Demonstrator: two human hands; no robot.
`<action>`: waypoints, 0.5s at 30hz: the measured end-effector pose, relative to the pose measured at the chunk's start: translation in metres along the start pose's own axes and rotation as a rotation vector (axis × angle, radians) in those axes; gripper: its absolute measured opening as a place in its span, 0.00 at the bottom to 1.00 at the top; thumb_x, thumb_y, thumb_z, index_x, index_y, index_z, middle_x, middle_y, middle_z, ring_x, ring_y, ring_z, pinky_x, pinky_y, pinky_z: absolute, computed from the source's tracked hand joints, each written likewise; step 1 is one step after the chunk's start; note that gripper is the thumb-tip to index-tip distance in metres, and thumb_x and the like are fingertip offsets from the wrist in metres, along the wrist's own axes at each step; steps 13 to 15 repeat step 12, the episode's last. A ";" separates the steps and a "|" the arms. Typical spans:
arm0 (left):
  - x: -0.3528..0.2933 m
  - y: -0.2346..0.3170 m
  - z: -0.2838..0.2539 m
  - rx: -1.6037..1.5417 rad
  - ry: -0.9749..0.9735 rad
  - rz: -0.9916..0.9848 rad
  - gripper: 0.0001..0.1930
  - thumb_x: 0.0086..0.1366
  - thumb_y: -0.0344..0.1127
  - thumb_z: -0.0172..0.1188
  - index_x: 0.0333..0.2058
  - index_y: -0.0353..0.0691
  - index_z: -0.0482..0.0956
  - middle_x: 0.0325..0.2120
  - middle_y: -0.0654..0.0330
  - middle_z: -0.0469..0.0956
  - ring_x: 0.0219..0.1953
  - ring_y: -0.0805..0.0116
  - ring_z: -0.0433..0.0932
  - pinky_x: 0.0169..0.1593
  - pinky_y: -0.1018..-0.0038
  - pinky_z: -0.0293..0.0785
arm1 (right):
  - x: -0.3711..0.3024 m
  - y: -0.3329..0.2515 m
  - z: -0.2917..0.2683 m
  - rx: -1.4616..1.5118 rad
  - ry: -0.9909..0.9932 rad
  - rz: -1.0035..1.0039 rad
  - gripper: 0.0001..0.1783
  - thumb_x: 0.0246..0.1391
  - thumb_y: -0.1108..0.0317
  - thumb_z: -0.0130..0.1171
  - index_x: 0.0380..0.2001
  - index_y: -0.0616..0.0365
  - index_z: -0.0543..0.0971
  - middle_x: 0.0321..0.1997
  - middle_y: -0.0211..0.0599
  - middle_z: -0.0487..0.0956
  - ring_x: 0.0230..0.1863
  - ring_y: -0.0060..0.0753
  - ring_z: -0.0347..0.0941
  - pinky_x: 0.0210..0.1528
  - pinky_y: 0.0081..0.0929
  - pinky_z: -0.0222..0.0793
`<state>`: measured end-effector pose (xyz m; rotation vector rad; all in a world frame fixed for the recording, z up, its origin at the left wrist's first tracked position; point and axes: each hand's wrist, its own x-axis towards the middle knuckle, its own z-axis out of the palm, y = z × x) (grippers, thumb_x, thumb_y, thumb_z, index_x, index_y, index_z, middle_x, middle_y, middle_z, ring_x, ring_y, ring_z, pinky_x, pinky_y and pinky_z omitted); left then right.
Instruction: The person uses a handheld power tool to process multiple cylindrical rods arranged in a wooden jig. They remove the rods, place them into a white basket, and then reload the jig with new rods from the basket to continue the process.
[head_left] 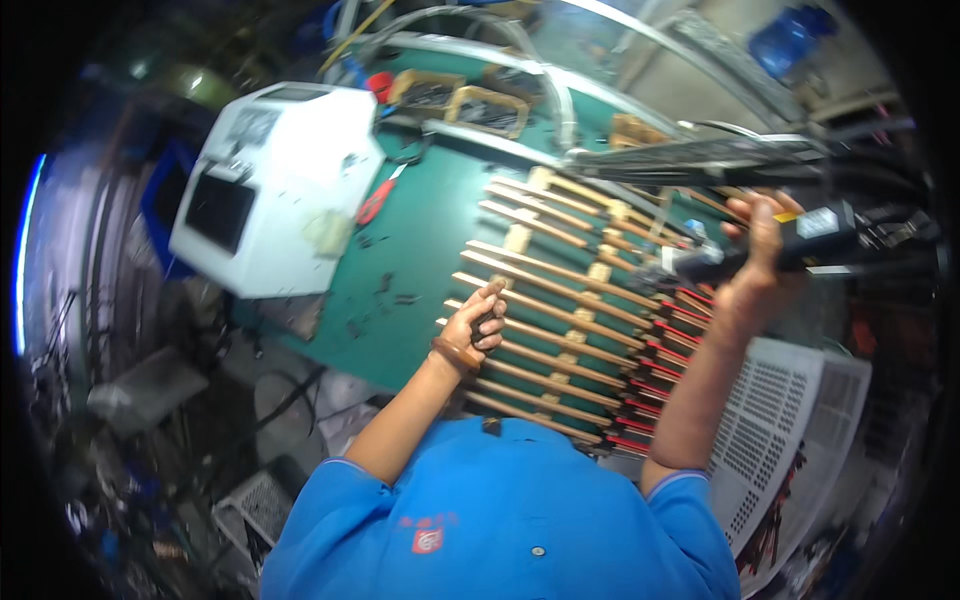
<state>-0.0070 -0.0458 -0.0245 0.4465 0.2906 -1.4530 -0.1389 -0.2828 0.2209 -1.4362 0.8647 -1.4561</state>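
My right hand is wrapped round a black electric screwdriver with a pale label. The tool lies nearly level, its silvery nose pointing left over the right part of a row of long copper-coloured bars. Those bars lie side by side, resting across pale notched strips; their right ends meet black and red pieces. Over the bars' left ends, my left hand is closed, with something dark partly showing between its fingers. What that is stays too small to tell.
A white angular machine housing stands left on the green work surface. Red-handled pliers and small dark scraps lie beside it. Behind are yellowish bins of dark parts. A metal arm crosses far right; a perforated white tray sits near right.
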 end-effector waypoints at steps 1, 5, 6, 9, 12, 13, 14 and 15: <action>-0.013 0.014 -0.010 -0.060 0.036 0.057 0.12 0.66 0.33 0.54 0.47 0.44 0.72 0.28 0.63 0.73 0.20 0.79 0.66 0.15 0.84 0.57 | -0.001 0.000 -0.004 0.009 0.000 0.010 0.16 0.54 0.74 0.60 0.46 0.63 0.73 0.36 0.43 0.80 0.34 0.30 0.79 0.32 0.21 0.74; -0.068 0.079 -0.069 -0.418 0.344 0.365 0.10 0.67 0.38 0.52 0.43 0.44 0.78 0.31 0.60 0.75 0.28 0.74 0.72 0.19 0.84 0.64 | -0.017 -0.002 -0.005 0.028 -0.011 0.022 0.15 0.55 0.73 0.60 0.46 0.62 0.74 0.37 0.41 0.80 0.35 0.28 0.78 0.32 0.20 0.72; -0.077 0.091 -0.080 -0.419 0.380 0.424 0.10 0.66 0.37 0.54 0.43 0.43 0.78 0.31 0.61 0.75 0.28 0.74 0.73 0.19 0.84 0.64 | -0.020 0.000 -0.003 0.021 -0.018 0.021 0.16 0.55 0.73 0.60 0.46 0.64 0.74 0.36 0.40 0.80 0.34 0.26 0.77 0.32 0.20 0.73; -0.090 0.118 -0.103 0.137 0.545 0.515 0.09 0.62 0.34 0.62 0.41 0.43 0.78 0.29 0.64 0.75 0.24 0.78 0.72 0.16 0.85 0.60 | -0.026 0.011 -0.001 0.024 -0.047 0.031 0.16 0.54 0.72 0.60 0.46 0.64 0.73 0.34 0.40 0.80 0.32 0.25 0.76 0.33 0.20 0.73; -0.064 0.137 -0.111 1.223 0.889 0.430 0.20 0.59 0.39 0.66 0.49 0.44 0.75 0.32 0.65 0.79 0.22 0.81 0.73 0.16 0.79 0.65 | -0.031 0.022 0.000 0.052 -0.084 0.066 0.15 0.55 0.72 0.60 0.46 0.61 0.75 0.36 0.39 0.80 0.34 0.26 0.76 0.35 0.21 0.72; -0.064 0.137 -0.111 1.223 0.889 0.430 0.20 0.59 0.39 0.66 0.49 0.44 0.75 0.32 0.65 0.79 0.22 0.81 0.73 0.16 0.79 0.65 | -0.031 0.022 0.000 0.052 -0.084 0.066 0.15 0.55 0.72 0.60 0.46 0.61 0.75 0.36 0.39 0.80 0.34 0.26 0.76 0.35 0.21 0.72; -0.064 0.137 -0.111 1.223 0.889 0.430 0.20 0.59 0.39 0.66 0.49 0.44 0.75 0.32 0.65 0.79 0.22 0.81 0.73 0.16 0.79 0.65 | -0.031 0.022 0.000 0.052 -0.084 0.066 0.15 0.55 0.72 0.60 0.46 0.61 0.75 0.36 0.39 0.80 0.34 0.26 0.76 0.35 0.21 0.72; -0.064 0.137 -0.111 1.223 0.889 0.430 0.20 0.59 0.39 0.66 0.49 0.44 0.75 0.32 0.65 0.79 0.22 0.81 0.73 0.16 0.79 0.65 | -0.031 0.022 0.000 0.052 -0.084 0.066 0.15 0.55 0.72 0.60 0.46 0.61 0.75 0.36 0.39 0.80 0.34 0.26 0.76 0.35 0.21 0.72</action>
